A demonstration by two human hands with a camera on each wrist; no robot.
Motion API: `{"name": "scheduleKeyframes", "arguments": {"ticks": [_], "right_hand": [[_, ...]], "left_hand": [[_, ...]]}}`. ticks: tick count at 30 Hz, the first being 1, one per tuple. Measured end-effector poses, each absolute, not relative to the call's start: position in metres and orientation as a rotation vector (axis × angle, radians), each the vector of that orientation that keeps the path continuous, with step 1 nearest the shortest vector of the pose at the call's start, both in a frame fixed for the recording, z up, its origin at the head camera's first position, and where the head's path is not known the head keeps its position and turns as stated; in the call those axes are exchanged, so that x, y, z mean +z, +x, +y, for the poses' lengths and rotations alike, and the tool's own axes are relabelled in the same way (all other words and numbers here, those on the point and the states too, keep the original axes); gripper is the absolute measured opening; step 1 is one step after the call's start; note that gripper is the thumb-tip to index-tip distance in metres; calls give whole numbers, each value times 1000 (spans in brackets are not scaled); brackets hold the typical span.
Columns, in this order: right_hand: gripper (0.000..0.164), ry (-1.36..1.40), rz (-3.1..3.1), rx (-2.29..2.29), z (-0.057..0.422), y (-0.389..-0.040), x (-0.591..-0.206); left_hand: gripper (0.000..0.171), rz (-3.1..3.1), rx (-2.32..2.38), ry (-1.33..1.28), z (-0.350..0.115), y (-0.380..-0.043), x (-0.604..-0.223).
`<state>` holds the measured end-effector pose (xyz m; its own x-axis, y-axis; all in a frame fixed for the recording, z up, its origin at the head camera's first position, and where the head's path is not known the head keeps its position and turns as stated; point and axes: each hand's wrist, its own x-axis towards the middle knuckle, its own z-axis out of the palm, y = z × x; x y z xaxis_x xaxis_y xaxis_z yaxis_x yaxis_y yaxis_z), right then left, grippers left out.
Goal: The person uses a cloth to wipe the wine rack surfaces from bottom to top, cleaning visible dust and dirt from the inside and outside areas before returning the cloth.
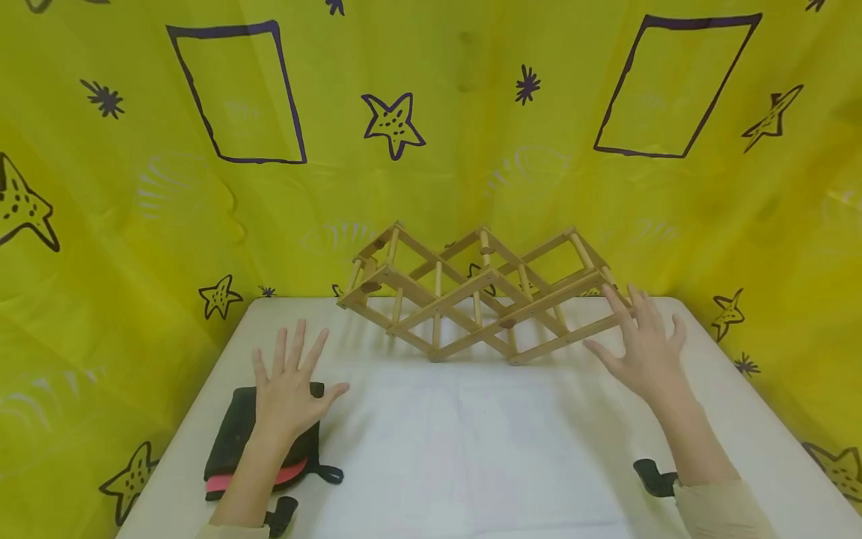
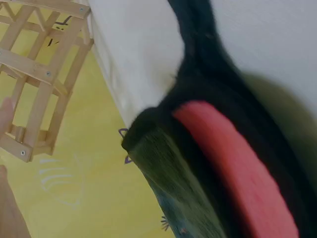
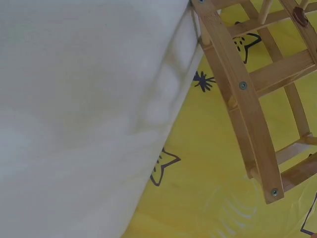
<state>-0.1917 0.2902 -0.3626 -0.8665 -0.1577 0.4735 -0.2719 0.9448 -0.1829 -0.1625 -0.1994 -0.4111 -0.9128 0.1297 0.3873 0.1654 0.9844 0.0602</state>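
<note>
An expanding wooden lattice rack point(image 1: 508, 323) stands stretched out at the back of the table, with crossed slats joined by round dowels. Over a folded dark cloth item point(image 1: 232, 430) with a pink inside and a hanging loop, my left hand point(image 1: 289, 400) is spread, palm down, holding nothing. My right hand point(image 1: 646, 352), fingers also spread, is beside the rack's right end, its fingertips overlapping the slats in the head view. The left wrist view shows the cloth's pink layer point(image 2: 228, 163) close up. One end of the rack point(image 3: 252, 109) fills the right side of the right wrist view.
A white cloth covers the table point(image 1: 465, 449). Behind and on both sides hangs a yellow curtain point(image 1: 444, 180) with starfish and frame drawings, close behind the rack. Black pieces point(image 1: 653, 479) sit at both wrists.
</note>
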Motion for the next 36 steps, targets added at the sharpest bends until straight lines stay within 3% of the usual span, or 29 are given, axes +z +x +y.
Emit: {"name": "scheduleKeyframes", "arguments": {"ticks": [10, 18, 36], "right_hand": [[64, 404, -2520, 245, 278, -228, -329], [56, 498, -2550, 93, 271, -249, -323], [39, 495, -2699, -13, 262, -260, -324]], "left_hand": [[84, -2708, -101, -231, -226, -151, -427], [75, -2669, -120, -309, -251, -137, -444], [65, -2609, -53, -607, -284, -132, -474]]}}
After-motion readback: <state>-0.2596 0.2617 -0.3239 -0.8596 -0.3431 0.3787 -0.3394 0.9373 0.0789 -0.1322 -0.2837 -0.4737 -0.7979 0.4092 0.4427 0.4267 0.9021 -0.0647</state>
